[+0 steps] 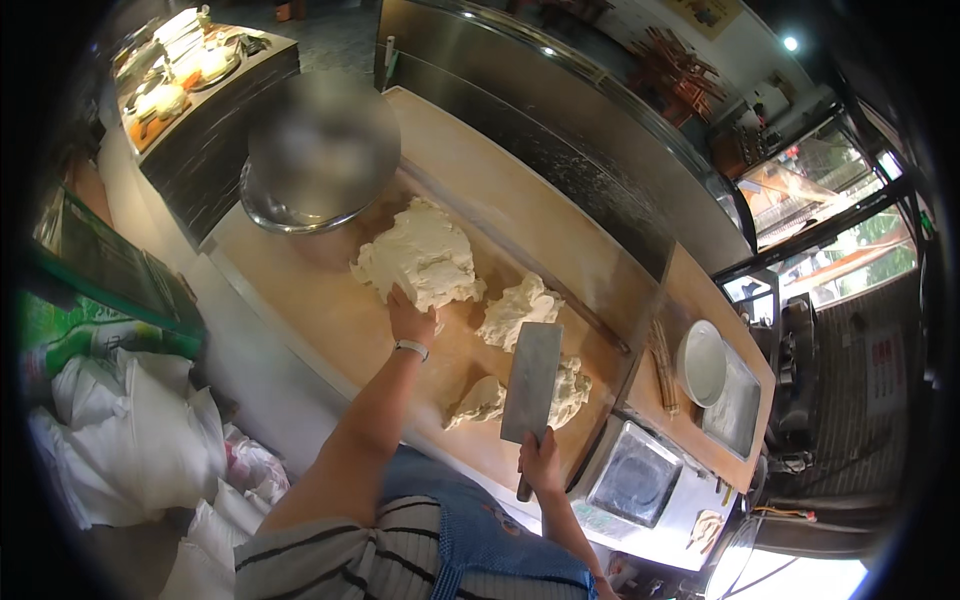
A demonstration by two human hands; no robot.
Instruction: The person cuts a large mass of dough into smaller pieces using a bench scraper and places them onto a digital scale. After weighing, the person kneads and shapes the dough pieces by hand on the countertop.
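A large mass of pale dough lies on the wooden work surface. My left hand touches its near edge, fingertips at the dough; whether they grip it is hard to see. In my right hand is the handle of a cleaver with a broad rectangular blade. The blade is over a smaller dough piece, whose parts show on either side, at the left and at the right. Between this and the large mass sits another dough lump.
A metal bowl, partly blurred, stands beyond the large dough. A long rolling pin lies along the board. At the right are a bundle of sticks, a white bowl and metal trays. White sacks are at the left.
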